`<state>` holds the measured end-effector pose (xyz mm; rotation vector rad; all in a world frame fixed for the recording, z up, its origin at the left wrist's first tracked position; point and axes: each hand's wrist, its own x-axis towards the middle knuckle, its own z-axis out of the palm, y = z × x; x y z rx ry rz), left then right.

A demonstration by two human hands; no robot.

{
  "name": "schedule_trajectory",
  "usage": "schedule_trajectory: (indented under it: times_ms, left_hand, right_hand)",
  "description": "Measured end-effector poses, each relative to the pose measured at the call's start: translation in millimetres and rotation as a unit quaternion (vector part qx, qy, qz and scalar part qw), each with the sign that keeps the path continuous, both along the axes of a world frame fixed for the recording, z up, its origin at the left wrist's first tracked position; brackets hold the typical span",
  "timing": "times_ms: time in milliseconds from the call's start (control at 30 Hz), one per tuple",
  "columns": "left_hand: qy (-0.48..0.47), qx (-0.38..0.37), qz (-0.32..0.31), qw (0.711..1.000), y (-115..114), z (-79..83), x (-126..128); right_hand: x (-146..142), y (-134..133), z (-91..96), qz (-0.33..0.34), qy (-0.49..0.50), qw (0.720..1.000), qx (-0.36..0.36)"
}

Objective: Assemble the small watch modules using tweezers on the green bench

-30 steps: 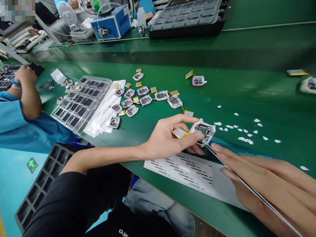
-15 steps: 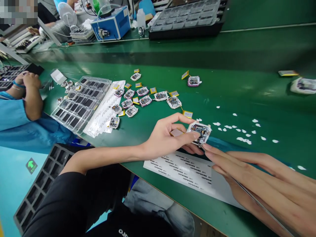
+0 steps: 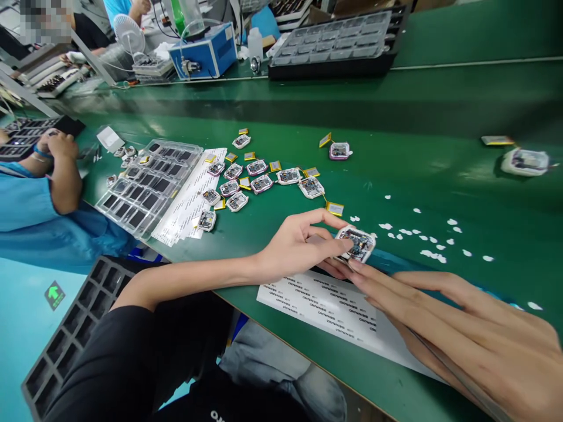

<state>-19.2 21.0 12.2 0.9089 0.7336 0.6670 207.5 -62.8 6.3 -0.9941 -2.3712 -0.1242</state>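
Note:
My left hand [image 3: 299, 243] grips a small white watch-like case [image 3: 364, 239] by its edges. Its exposed circuit board faces up, and my thumb lies across it. The battery beside it is mostly hidden by my fingers. From the right, my right hand [image 3: 457, 322] reaches to the near edge of the case, fingers stretched forward and pressed together. A thin metal tool, apparently tweezers [image 3: 477, 390], runs along beneath that hand; its tip is hard to make out. Below both hands lies a printed white label sheet [image 3: 316, 302].
Several open cases [image 3: 289, 176] with yellow-edged batteries lie left of centre. White scraps [image 3: 433, 240] are scattered at right. A clear tray [image 3: 149, 187] stands at left, near a co-worker's hands [image 3: 59, 143]. Behind are a blue machine [image 3: 206, 53] and a black tray [image 3: 329, 69].
My right fingertips have moved slightly left along the near edge of the case. The battery in my left hand is now more covered. The whole view has shifted slightly.

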Motion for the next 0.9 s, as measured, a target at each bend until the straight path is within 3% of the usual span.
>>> schedule_trajectory:
  times_ms: [133, 233, 267, 300, 367, 400, 500, 667, 767, 900]
  left_hand:
    - [-0.004, 0.052, 0.013, 0.999, 12, -7.6, 2]
    - [0.075, 0.166, 0.039, 0.982, 51, -8.8, -1]
    - [0.151, 0.234, 0.058, 0.959, 70, -7.4, -3]
    - [0.253, 0.321, 0.084, 0.908, 90, -5.1, -6]
    - [0.484, 0.459, 0.084, 0.740, 132, 0.9, -13]
    - [0.528, 0.459, 0.091, 0.709, 152, 4.0, -18]
    - [0.600, 0.438, 0.085, 0.664, 194, 11.8, -35]
    - [0.700, 0.405, 0.091, 0.581, 214, 16.1, -78]
    - [0.729, 0.380, 0.069, 0.565, 217, 17.1, -103]
    - [0.721, 0.395, 0.044, 0.568, 217, 22.6, -117]
  right_hand:
    - [2, -2, 1.7, -0.019, -0.019, 0.999, 0.026]
    - [2, -1, 3.3, 0.006, -0.028, 0.996, 0.085]
    - [2, 0, 5.0, 0.016, -0.027, 0.994, 0.100]
    - [1, 1, 7.3, 0.027, -0.031, 0.993, 0.113]
    - [-2, 2, 12.8, 0.049, -0.048, 0.989, 0.128]
    - [-4, 3, 15.4, 0.056, -0.055, 0.988, 0.135]
    - [-4, 5, 18.7, 0.067, -0.059, 0.984, 0.152]
    - [2, 7, 11.7, 0.069, -0.068, 0.985, 0.144]
    - [3, 8, 10.3, 0.071, -0.052, 0.984, 0.154]
    - [0, 9, 12.6, 0.066, -0.040, 0.983, 0.165]
